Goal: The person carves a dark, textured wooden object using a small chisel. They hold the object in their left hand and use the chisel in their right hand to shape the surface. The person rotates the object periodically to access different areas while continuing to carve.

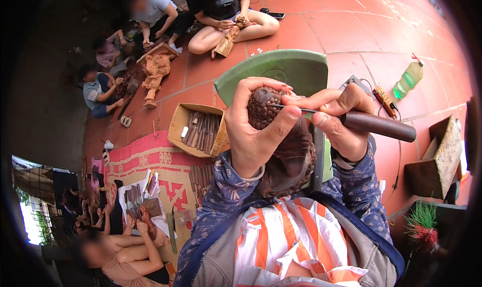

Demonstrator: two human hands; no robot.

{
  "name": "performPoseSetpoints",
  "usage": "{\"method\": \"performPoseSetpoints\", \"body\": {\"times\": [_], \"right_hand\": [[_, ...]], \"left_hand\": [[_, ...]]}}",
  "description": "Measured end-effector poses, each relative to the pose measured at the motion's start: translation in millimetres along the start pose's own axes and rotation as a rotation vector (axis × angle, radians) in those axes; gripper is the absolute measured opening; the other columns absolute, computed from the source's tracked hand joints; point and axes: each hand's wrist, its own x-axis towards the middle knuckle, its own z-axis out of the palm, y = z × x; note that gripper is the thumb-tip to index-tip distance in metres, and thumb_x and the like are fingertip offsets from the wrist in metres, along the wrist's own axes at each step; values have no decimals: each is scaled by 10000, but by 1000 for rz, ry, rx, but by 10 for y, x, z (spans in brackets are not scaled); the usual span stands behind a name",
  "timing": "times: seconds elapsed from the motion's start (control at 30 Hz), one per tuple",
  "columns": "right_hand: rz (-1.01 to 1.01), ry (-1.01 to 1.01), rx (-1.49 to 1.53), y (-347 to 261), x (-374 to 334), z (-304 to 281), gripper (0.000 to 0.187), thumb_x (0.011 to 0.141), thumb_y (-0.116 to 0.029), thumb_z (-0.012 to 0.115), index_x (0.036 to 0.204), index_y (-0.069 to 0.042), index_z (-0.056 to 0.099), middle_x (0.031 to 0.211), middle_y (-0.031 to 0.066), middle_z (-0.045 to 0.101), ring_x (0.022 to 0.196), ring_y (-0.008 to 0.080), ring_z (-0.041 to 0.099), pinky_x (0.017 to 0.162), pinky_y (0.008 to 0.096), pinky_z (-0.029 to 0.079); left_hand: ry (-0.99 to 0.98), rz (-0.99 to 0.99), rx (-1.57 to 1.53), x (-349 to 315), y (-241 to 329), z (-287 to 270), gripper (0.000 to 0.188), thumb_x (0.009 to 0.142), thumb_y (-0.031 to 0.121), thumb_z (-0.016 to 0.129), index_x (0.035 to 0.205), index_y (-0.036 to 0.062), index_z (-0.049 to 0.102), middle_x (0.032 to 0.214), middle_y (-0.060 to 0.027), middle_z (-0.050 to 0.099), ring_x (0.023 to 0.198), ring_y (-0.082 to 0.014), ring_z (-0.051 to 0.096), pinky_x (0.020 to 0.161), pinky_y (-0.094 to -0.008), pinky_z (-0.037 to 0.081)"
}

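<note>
A dark brown wood carving (288,164) stands in front of my chest, its knobbly rounded top (262,115) covered in small bead-like bumps. My left hand (248,139) is wrapped round that top, fingers over the far side and thumb along the near side. In my right hand (346,117) is a carving chisel (381,126) with a dark wooden handle, gripped close to its thin metal blade. The blade points left, and its tip meets the bumps between my left thumb and fingers. My left fingertips lie near my right fingers. The carving's lower part is partly hidden by my left hand and sleeve.
Behind the carving is a green plastic chair (296,66). A cardboard box (188,114) of chisels stands left, near a patterned mat (135,156). Right are a green bottle (409,80), a power strip (385,101) and a wooden box (436,159). Several people sit carving at left and far left.
</note>
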Motion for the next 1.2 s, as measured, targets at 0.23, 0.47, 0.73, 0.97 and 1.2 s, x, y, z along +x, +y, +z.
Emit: {"method": "performPoseSetpoints", "body": {"times": [0.23,0.47,0.73,0.97,1.2], "right_hand": [[-62,3,-37,-29,4,43,194,791,62,669,769,6,485,917,294,660,914,348,675,809,415,541],[-59,-30,-117,-66,-4,45,209,783,56,684,766,9,481,920,292,661,925,340,676,804,417,545],[-118,-17,-126,-87,-17,95,197,792,51,673,795,20,478,911,319,648,897,356,680,782,423,550],[-172,-40,-222,-130,-3,131,224,773,80,667,773,11,454,892,324,645,895,370,679,742,411,564],[-198,-96,-340,-185,23,164,238,758,105,652,719,9,438,890,320,645,880,368,684,726,400,570]], "left_hand": [[-8,-9,-25,-6,5,3,395,802,203,763,1046,9,521,966,-92,615,885,-122,601,792,-252,484],[-11,-14,-67,-9,1,4,422,801,224,766,1059,7,512,967,-88,606,888,-120,598,798,-252,483],[-27,-29,-86,-13,11,2,458,797,251,768,1075,5,501,975,-92,607,895,-119,596,801,-251,484],[-36,-36,-111,-22,3,-4,473,800,278,761,1084,7,498,980,-91,605,892,-118,592,802,-248,482],[-33,-42,-101,-33,-23,-29,519,787,336,761,1090,7,498,988,-91,601,897,-123,589,811,-255,478]]}}
